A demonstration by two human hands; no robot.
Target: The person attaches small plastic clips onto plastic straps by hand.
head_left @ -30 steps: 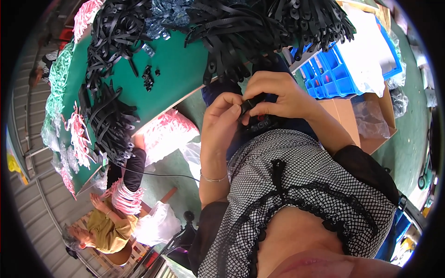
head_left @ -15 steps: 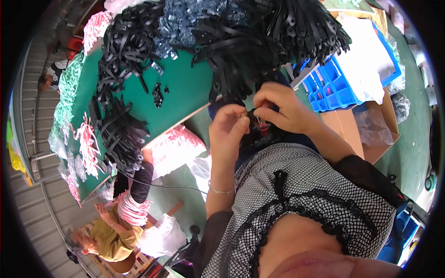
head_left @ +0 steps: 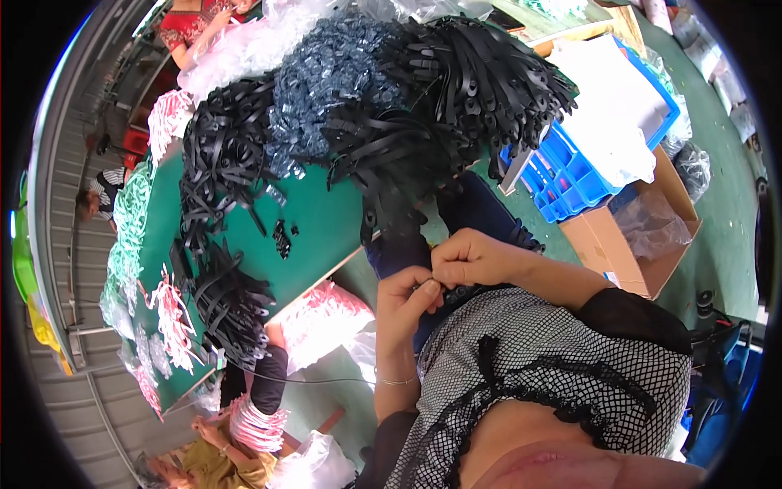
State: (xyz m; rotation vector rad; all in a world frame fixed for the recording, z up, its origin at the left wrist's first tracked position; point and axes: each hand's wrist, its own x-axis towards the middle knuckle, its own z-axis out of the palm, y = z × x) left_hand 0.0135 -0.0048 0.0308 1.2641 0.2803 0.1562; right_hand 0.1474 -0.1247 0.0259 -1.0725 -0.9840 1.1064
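Left hand [head_left: 403, 301] and right hand [head_left: 472, 259] meet, grip unclear; nearby black straps [head_left: 399, 155] look light, bendy, best pinched at ends.

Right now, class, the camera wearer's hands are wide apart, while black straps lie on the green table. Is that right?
Not quite: the head view shows the left hand and right hand close together. Black straps do lie on the green table.
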